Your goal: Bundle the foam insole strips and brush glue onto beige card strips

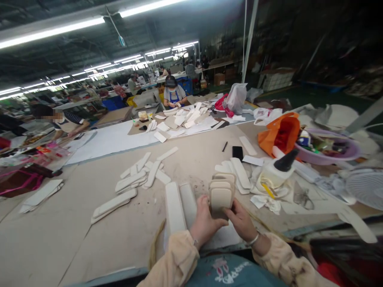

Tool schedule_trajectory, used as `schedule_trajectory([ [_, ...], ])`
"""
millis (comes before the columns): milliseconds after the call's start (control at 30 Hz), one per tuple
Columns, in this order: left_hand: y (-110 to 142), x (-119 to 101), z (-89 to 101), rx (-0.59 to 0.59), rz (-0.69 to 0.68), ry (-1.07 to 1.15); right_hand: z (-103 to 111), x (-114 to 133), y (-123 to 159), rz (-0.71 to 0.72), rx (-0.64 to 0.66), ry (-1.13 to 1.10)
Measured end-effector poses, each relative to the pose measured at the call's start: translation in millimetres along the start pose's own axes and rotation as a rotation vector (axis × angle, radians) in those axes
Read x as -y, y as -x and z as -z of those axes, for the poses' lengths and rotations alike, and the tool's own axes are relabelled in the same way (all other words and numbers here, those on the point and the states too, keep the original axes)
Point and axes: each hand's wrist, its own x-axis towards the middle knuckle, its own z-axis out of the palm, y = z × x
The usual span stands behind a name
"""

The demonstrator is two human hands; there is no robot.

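Note:
Both my hands grip a small stack of beige rounded panels (220, 196), held tilted up over the near edge of the table. My left hand (207, 221) is closed on the stack's left side, thumb along the bottom. From the right, my right hand (241, 221) pinches it with the thumb on the front face. Long cream strips (174, 207) lie just left of my left hand. Beyond the stack, more pale strips (241, 173) rest on the table. A loose pile of similar strips (139, 175) spreads farther left.
A glue bottle with a black nozzle (278, 169), an orange bag (279, 133), a purple basin (329, 157) and a white fan (366, 187) stand to the right. A black phone-like object (237, 152) lies ahead. Co-workers sit at the far table (119, 137).

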Motion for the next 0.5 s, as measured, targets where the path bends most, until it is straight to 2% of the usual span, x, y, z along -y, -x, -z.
schedule_trajectory([
  [133,7,3,21.0,-0.138,-0.017,-0.093,16,-52,8,0.002,0.020,0.196],
  [267,19,15,52.4,-0.186,0.041,-0.037,21,-82,17,-0.058,0.022,0.272],
  [367,33,31,68.4,-0.254,0.051,-0.004,18,-82,15,-0.100,-0.004,0.292],
  [500,51,53,84.5,-0.449,0.110,-0.043,3,-55,-3,-0.120,-0.005,0.278],
])
